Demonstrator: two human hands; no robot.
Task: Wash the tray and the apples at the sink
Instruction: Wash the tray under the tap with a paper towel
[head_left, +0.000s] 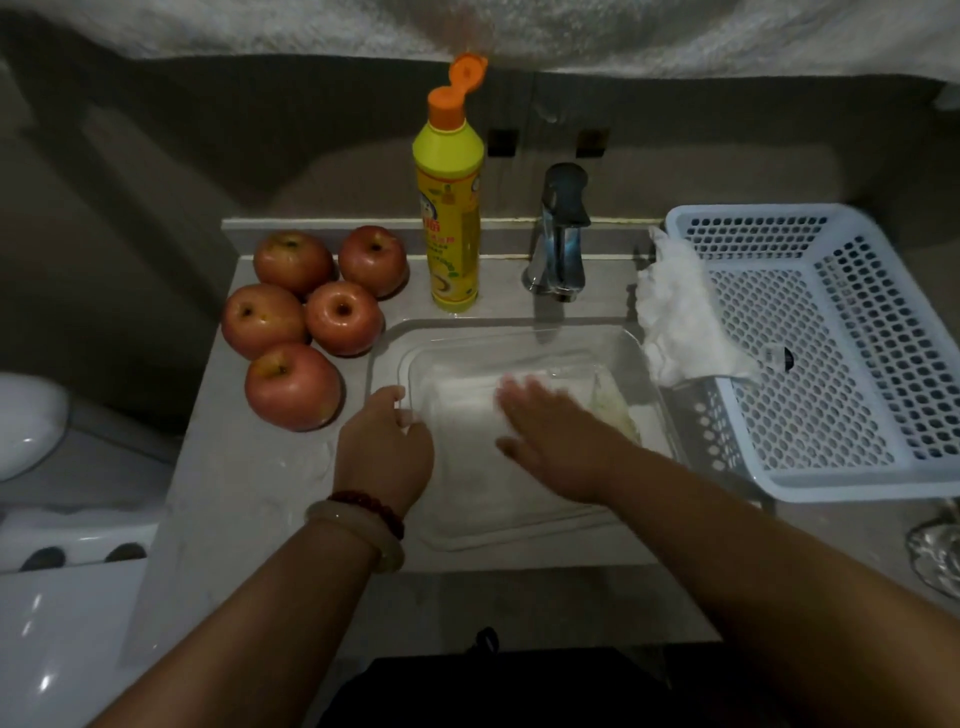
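Note:
A clear rectangular tray (524, 530) lies in the sink (395, 332), below the faucet (558, 234). My left hand (382, 452) grips the tray's left rim, thumb over the edge. My right hand (545, 431) lies inside the tray with fingers spread flat on its bottom; it is blurred. Several red apples (293, 387) sit in a cluster on the counter left of the sink. No water shows at the spout.
A yellow dish soap bottle (452, 208) with its orange cap flipped open stands behind the sink. A white perforated basket (831, 353) sits to the right, a white cloth (680, 322) draped over its left edge. A toilet (31, 426) is at far left.

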